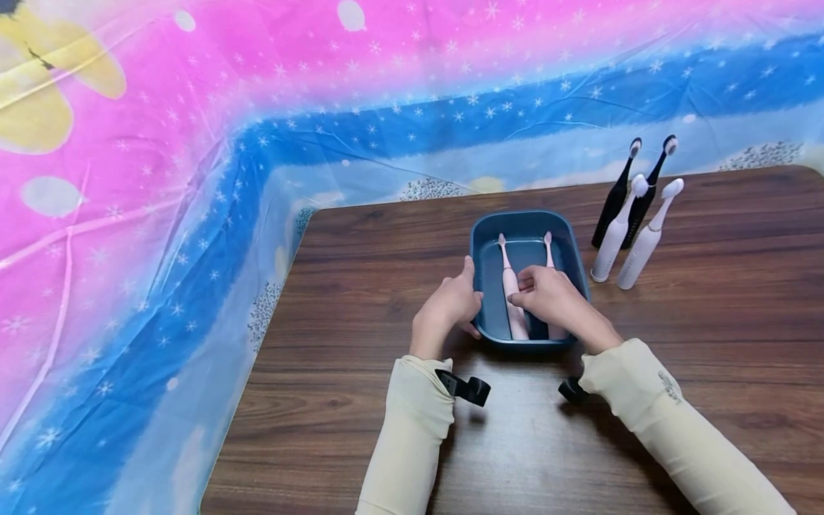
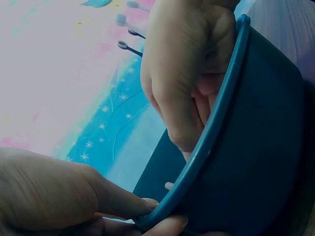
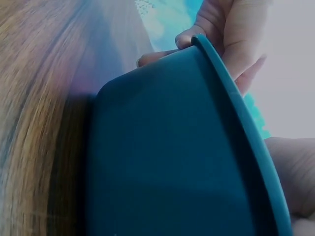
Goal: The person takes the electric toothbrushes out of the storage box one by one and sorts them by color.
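Observation:
A deep blue-green rectangular basin [image 1: 478,247] stands on the wooden table, with two pale pink electric toothbrushes inside. My left hand [image 1: 453,304] grips the basin's left rim; in the left wrist view its thumb [image 2: 125,199] lies over the rim, with fingers beneath. My right hand [image 1: 547,293] reaches into the basin, its curled fingers and thumb pinching the handle of the left pink toothbrush [image 1: 512,290]. Most of the right pink toothbrush [image 1: 548,247] is hidden under this hand; its head shows. In the right wrist view the basin wall [image 3: 162,147] hides the right fingertips.
Right of the basin, two black toothbrushes [image 1: 614,200] and two white toothbrushes [image 1: 640,254] stand upright on the table [image 1: 386,243]. A pink and blue patterned cloth [image 1: 360,136] hangs behind the table and along its left side. Each wrist wears a black camera strap [image 1: 466,388].

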`<state>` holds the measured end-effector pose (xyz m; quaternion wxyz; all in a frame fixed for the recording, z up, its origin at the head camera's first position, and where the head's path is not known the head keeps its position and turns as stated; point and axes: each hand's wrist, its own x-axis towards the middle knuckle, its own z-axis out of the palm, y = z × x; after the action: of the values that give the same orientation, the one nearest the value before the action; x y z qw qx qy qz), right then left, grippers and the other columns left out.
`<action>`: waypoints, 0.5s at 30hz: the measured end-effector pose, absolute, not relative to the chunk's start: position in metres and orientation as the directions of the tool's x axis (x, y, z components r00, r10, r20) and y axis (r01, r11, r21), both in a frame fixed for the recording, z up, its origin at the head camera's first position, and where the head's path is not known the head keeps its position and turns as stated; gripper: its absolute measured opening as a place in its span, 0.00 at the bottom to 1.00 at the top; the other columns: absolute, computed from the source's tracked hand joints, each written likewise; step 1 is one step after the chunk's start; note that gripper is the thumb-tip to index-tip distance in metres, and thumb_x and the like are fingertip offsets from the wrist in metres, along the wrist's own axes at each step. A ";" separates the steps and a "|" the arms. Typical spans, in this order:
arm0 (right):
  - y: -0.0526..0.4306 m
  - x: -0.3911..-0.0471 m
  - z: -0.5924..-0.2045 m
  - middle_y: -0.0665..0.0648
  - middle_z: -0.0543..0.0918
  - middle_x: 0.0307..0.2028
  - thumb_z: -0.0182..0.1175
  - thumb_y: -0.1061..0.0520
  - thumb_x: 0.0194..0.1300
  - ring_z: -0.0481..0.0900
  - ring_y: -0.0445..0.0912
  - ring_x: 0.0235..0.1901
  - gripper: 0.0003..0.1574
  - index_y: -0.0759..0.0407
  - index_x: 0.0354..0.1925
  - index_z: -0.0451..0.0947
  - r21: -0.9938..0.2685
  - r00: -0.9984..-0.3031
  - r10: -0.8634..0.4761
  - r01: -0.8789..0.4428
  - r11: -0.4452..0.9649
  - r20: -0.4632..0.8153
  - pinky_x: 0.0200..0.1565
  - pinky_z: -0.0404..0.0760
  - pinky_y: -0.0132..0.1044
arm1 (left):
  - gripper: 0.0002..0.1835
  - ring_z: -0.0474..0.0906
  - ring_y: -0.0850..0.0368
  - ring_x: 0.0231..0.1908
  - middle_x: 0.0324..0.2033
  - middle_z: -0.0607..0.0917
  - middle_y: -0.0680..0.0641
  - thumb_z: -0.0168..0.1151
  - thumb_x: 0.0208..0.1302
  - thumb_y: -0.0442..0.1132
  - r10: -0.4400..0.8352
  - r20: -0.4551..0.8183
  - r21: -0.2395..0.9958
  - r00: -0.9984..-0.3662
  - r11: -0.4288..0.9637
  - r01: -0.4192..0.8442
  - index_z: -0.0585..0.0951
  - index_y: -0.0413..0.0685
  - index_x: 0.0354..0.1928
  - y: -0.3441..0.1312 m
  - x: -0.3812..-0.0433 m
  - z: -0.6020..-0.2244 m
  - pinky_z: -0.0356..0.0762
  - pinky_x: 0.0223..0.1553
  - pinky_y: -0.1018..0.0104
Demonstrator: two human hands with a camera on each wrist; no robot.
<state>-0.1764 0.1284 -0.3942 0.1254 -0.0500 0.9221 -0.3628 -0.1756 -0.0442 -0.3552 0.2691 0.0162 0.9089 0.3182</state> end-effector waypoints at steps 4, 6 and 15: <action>0.125 -0.178 -0.395 0.68 0.81 0.50 0.60 0.56 0.65 0.80 0.56 0.49 0.28 0.73 0.57 0.71 -0.708 -0.955 -0.208 0.002 0.706 -0.210 0.52 0.79 0.49 | 0.37 0.86 0.51 0.25 0.68 0.64 0.34 0.45 0.75 0.41 0.197 -0.476 0.571 -0.857 0.811 -0.130 0.36 0.61 0.76 -0.044 -0.177 -0.355 0.82 0.38 0.62; 0.124 -0.179 -0.396 0.69 0.80 0.50 0.59 0.56 0.65 0.80 0.56 0.49 0.28 0.74 0.57 0.71 -0.727 -0.951 -0.225 0.001 0.687 -0.213 0.52 0.79 0.49 | 0.37 0.86 0.51 0.25 0.69 0.62 0.35 0.45 0.75 0.42 0.199 -0.475 0.571 -0.857 0.811 -0.129 0.37 0.60 0.76 -0.044 -0.177 -0.355 0.82 0.38 0.62; 0.116 -0.182 -0.402 0.67 0.81 0.49 0.60 0.56 0.65 0.80 0.54 0.46 0.27 0.72 0.56 0.72 -0.767 -0.940 -0.247 0.024 0.642 -0.237 0.53 0.79 0.49 | 0.37 0.86 0.47 0.28 0.69 0.61 0.37 0.45 0.75 0.41 0.201 -0.476 0.585 -0.856 0.800 -0.137 0.37 0.60 0.76 -0.044 -0.176 -0.355 0.83 0.36 0.61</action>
<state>-0.1816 0.1159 -0.4016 0.1623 -0.0625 0.8913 -0.4187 -0.1760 -0.0440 -0.3553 0.2677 0.0177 0.9100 0.3161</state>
